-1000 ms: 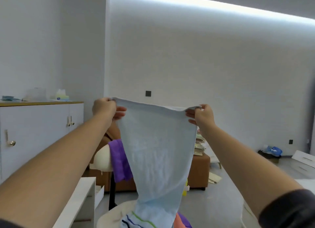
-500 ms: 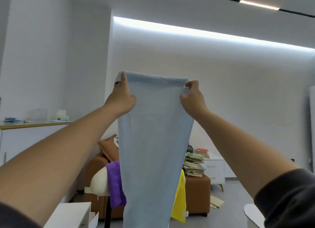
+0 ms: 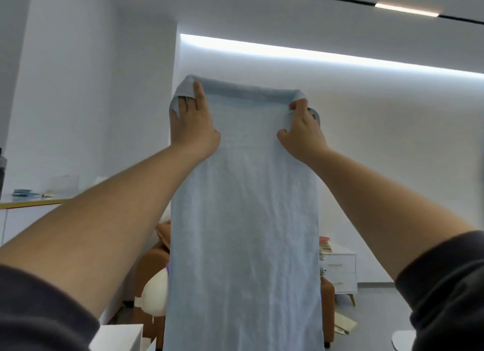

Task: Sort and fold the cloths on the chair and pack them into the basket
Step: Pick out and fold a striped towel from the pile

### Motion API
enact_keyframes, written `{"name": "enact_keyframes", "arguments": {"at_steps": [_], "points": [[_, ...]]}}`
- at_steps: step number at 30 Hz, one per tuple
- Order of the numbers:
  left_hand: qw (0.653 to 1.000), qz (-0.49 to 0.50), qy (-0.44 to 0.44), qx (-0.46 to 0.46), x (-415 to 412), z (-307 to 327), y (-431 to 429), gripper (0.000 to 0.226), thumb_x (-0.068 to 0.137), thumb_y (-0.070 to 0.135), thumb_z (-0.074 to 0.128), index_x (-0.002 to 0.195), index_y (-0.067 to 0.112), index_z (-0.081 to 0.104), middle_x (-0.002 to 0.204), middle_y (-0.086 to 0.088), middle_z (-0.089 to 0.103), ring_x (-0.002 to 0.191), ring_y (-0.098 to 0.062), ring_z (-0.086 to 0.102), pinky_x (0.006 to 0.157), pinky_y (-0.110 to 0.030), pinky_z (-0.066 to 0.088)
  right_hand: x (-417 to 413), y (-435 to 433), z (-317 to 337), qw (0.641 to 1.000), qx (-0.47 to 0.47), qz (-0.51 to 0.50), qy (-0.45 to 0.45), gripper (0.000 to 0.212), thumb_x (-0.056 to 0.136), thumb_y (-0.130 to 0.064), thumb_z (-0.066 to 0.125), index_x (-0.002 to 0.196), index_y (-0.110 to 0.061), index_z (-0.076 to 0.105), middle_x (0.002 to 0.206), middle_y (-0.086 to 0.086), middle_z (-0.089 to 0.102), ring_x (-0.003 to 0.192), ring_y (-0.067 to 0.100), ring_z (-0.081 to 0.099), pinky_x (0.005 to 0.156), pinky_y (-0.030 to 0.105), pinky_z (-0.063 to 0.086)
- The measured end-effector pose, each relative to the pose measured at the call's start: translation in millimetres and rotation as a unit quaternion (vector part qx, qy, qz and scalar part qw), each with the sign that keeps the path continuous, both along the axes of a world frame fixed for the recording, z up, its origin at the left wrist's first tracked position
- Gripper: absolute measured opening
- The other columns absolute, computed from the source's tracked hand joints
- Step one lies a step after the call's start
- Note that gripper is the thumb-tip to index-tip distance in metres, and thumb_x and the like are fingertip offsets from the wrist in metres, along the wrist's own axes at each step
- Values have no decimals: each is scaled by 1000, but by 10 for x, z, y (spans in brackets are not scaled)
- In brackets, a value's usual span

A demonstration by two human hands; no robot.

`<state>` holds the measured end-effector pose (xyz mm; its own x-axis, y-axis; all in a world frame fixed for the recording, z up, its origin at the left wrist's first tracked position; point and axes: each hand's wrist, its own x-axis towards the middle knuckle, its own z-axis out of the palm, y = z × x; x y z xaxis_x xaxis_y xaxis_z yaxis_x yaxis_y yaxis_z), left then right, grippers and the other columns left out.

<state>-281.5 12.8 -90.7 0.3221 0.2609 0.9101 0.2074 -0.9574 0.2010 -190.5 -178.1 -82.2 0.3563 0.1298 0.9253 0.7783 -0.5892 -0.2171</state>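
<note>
Left hand (image 3: 192, 126) and right hand (image 3: 301, 130) each pinch a top corner of the pale blue towel (image 3: 243, 219). I see it held above the brown sofa (image 3: 149, 261), long axis hanging straight down from both grips.

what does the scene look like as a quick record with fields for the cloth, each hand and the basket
cloth: long pale blue towel cloth, hanging flat, top edge stretched between both hands, lower end out of frame
left hand: pinches the top left corner, thumb in front
right hand: grips the top right corner
basket: not in view
behind: white drawer cabinet, right of the cloth
</note>
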Motion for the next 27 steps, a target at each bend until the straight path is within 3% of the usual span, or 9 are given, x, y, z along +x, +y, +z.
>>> {"name": "enact_keyframes", "arguments": {"at_steps": [8,13,16,18,21,22,24,26,27], "points": [[991,-24,111,-64,628,-506,340,95,91,23,55,147,12,-20,158,-13,3,145,-30,6,107,-43,32,708,216,-516,993,-75,-20,87,51,85,-14,50,132,-12,30,132,14,43,124,33,38,78,34,34],[980,-54,151,-114,990,-852,526,92,90,24,54,148,12,-17,156,-13,9,144,-28,6,106,-43,32,1058,341,-861,982,-126,-31,138,45,89,-14,47,131,-10,31,126,13,46,91,27,44,70,33,34],[965,-108,150,-184,1145,-1026,579,90,90,23,54,149,11,-14,156,-13,9,144,-26,8,106,-38,31,1180,418,-1040,981,-125,-25,146,42,88,-11,46,128,-9,33,119,11,49,86,25,42,69,33,33],[954,-133,142,-230,1203,-1126,604,86,90,23,53,151,12,-7,155,-13,13,140,-28,21,99,-34,35,1207,451,-1166,981,-118,-12,156,39,88,-11,46,126,-8,34,107,9,48,83,25,43,68,32,32],[931,-156,138,-298,1188,-1382,643,63,87,24,50,142,14,23,134,-11,44,113,-32,49,81,-33,40,1173,438,-1413,976,-94,9,198,31,90,-11,45,120,-11,38,88,6,50,68,22,46,57,32,35],[926,-158,135,-314,1166,-1512,655,55,81,29,49,133,18,33,123,-10,52,104,-33,53,85,-37,42,1151,418,-1528,972,-83,16,218,27,91,-12,45,118,-12,39,84,4,49,64,18,45,53,31,36],[916,-156,134,-343,1100,-1818,670,53,68,37,47,119,24,44,116,-8,56,104,-34,54,100,-46,39,1078,371,-1824,964,-66,28,257,23,92,-12,45,114,-13,41,84,2,47,63,14,44,51,29,35],[900,-198,127,-367,967,-2186,604,40,81,29,53,120,30,49,120,-6,53,111,-32,52,99,-39,40,987,309,-2180,953,-58,39,295,20,91,-13,47,110,-13,42,84,1,48,66,16,46,54,30,34],[889,-218,136,-380,891,-2378,566,44,89,23,52,132,28,45,125,-7,52,112,-29,52,93,-33,40,937,276,-2364,946,-58,46,315,19,91,-13,48,108,-14,42,84,1,49,68,18,48,55,31,35]]}}
